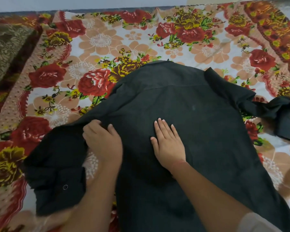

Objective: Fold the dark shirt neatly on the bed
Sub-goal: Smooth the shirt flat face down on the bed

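A: Two questions: where is the dark shirt, and what is each hand doing?

B: It lies spread out, back upward, on the bed, which is covered in a print of red roses. It fills the middle and lower part of the frame, with the collar at the far end, toward the top.

A: And the sleeves?

B: The left sleeve is bunched in a heap at the lower left, with a small round snap showing on it. The right sleeve trails toward the right edge, twisted and crumpled.

A: The hands?

B: The left hand has its fingers and thumb curled round a fold of cloth where the left sleeve meets the body of the shirt. The right hand lies flat, palm down, fingers straight, pressing on the middle of the shirt's back. The two are near each other but apart.

A: Anything else?

B: A brown cover with a pale lace-like pattern lies at the upper left edge of the frame.
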